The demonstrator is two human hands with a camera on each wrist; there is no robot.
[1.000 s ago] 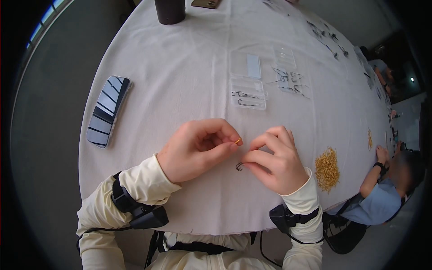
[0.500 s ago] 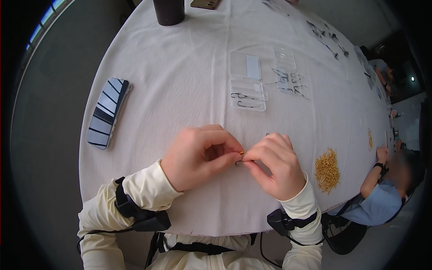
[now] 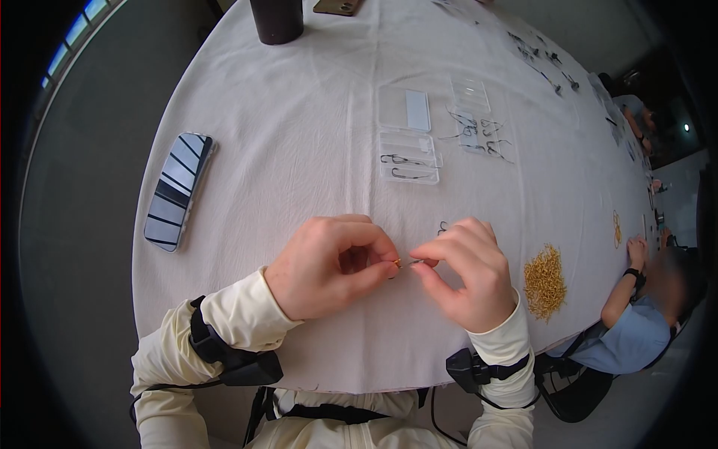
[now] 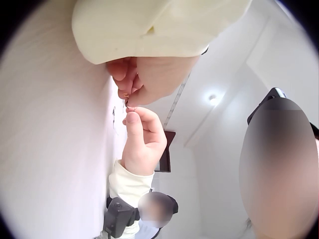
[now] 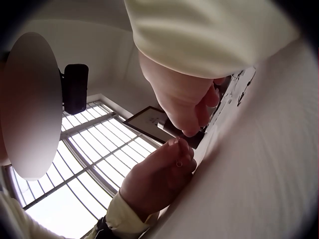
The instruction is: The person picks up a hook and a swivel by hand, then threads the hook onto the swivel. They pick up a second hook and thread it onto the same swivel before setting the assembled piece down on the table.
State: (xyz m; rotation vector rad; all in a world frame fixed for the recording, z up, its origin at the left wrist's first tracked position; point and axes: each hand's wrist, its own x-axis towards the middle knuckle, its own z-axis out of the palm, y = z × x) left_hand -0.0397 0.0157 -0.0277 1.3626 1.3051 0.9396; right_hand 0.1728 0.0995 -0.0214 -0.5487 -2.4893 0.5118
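Toward the table's (image 3: 359,367) near edge, your left hand (image 3: 320,263) pinches a tiny gold-coloured fitting (image 3: 398,263), your right hand (image 3: 473,275) a slim dark piece (image 3: 416,262); a slack pinch could drop either, and a bump between hands this close could knock one loose.

I count: one cream top (image 3: 325,435), cloth creased; two long matching sleeves (image 3: 247,313), plain cuffs; two black wrist straps (image 3: 200,329), one per arm, each bearing a boxy black camera housing (image 3: 256,368); thin black cables (image 3: 179,385); one black waist band (image 3: 336,413); one rounded black block (image 5: 76,88) at the head
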